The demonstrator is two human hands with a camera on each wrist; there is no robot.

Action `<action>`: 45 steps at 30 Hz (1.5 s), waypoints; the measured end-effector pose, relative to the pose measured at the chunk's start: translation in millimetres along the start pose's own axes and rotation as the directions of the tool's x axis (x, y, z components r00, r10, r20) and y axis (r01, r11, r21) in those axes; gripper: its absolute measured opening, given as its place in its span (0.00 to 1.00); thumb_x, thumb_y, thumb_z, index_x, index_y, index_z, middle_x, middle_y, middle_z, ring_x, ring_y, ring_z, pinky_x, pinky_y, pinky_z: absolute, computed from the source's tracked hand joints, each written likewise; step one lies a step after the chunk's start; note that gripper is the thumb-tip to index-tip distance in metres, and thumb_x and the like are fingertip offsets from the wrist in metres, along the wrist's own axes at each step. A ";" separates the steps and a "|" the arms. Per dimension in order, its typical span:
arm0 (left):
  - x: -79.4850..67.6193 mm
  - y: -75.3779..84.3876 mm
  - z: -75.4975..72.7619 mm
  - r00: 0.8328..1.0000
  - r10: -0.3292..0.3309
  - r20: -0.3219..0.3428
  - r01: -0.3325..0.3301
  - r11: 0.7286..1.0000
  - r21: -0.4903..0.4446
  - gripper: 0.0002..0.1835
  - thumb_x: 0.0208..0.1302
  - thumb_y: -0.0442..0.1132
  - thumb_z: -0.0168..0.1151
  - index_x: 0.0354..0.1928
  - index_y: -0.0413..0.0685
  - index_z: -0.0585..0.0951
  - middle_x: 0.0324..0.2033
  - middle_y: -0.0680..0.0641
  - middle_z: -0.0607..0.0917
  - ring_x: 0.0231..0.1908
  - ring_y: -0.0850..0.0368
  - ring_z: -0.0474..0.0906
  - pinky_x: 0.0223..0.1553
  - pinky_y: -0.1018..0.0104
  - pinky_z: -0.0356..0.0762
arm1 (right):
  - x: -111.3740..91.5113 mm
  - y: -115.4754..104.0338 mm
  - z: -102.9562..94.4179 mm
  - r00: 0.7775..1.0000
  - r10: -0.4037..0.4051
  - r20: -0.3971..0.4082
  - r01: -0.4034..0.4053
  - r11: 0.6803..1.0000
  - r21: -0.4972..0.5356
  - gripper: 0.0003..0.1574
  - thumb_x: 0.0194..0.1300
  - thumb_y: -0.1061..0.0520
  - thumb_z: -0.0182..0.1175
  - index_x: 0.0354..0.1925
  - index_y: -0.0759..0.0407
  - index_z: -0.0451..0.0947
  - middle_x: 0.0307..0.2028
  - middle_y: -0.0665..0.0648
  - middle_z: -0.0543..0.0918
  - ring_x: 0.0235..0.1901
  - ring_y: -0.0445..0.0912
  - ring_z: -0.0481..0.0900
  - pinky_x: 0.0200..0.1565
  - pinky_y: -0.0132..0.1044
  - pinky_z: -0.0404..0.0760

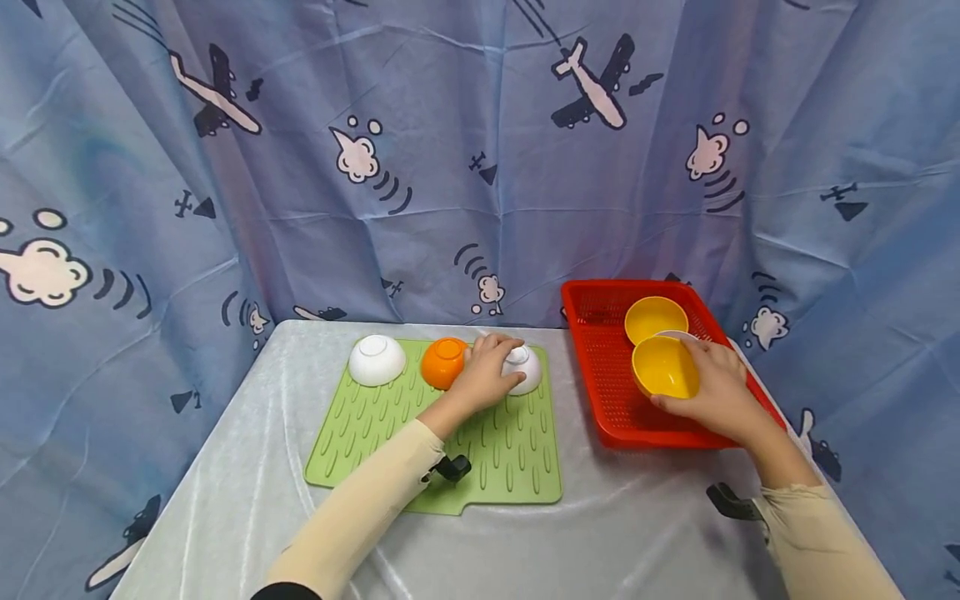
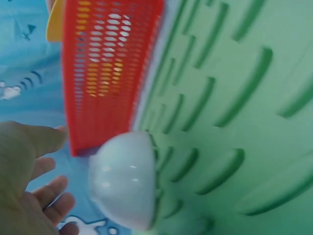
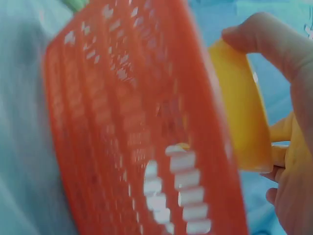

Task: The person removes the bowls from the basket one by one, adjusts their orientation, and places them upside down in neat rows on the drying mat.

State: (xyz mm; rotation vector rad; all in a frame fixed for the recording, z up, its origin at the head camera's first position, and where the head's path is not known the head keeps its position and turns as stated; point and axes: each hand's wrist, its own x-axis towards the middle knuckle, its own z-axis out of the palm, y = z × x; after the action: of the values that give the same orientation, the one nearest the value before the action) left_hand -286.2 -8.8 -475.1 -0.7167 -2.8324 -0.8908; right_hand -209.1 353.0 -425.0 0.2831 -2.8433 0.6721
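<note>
My right hand (image 1: 717, 392) grips a yellow bowl (image 1: 664, 367) by its side, over the red basket (image 1: 617, 433); the right wrist view has thumb and fingers on opposite sides of that bowl (image 3: 239, 105). A second yellow bowl (image 1: 656, 317) sits behind it, and part of a white bowl (image 1: 677, 335) peeks out between them. Above the green mat (image 1: 420, 417), my left hand (image 1: 486, 371) hovers with spread, loosely bent fingers and nothing held. Nearest to it is an upside-down white bowl (image 1: 529, 371); a gap shows between hand and bowl (image 2: 124, 178) in the left wrist view.
Also upside down on the mat are an orange bowl (image 1: 442, 364), partly behind my left hand, and another white bowl (image 1: 377, 360) at the far left. The pale cloth-covered table (image 1: 247, 442) ends at a blue curtain (image 1: 420, 167) with airplane prints.
</note>
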 end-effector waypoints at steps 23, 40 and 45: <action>-82.3 12.0 -55.8 0.998 0.029 0.049 -0.007 0.918 -0.397 0.28 0.68 0.48 0.69 0.66 0.46 0.77 0.59 0.45 0.83 0.59 0.47 0.77 0.60 0.43 0.74 | -5.7 -117.3 31.5 0.974 -0.187 -0.127 0.200 0.975 0.100 0.68 0.40 0.44 0.81 0.72 0.70 0.63 0.62 0.69 0.68 0.65 0.66 0.58 0.64 0.67 0.56; -130.0 7.5 -49.0 0.952 -0.109 0.286 0.284 0.662 -0.693 0.31 0.73 0.56 0.61 0.66 0.41 0.77 0.57 0.44 0.84 0.56 0.50 0.79 0.56 0.50 0.78 | -21.4 -179.1 83.6 0.939 -0.332 -0.091 0.341 0.933 0.116 0.71 0.35 0.35 0.80 0.72 0.63 0.66 0.62 0.63 0.71 0.66 0.60 0.63 0.64 0.65 0.62; -132.5 6.4 -47.3 0.952 -0.088 0.294 0.286 0.599 -0.747 0.28 0.74 0.55 0.60 0.60 0.36 0.79 0.48 0.43 0.86 0.46 0.54 0.79 0.47 0.54 0.78 | -22.0 -181.6 89.0 0.929 -0.357 -0.095 0.366 0.925 0.100 0.71 0.35 0.35 0.80 0.71 0.65 0.67 0.62 0.64 0.72 0.64 0.61 0.65 0.63 0.63 0.63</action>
State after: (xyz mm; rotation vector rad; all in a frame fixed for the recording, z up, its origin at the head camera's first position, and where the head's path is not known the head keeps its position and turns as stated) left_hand -168.5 -84.8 -461.5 -0.5870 -2.6209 -2.3118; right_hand -159.6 155.8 -432.1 0.7633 -2.5801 0.7483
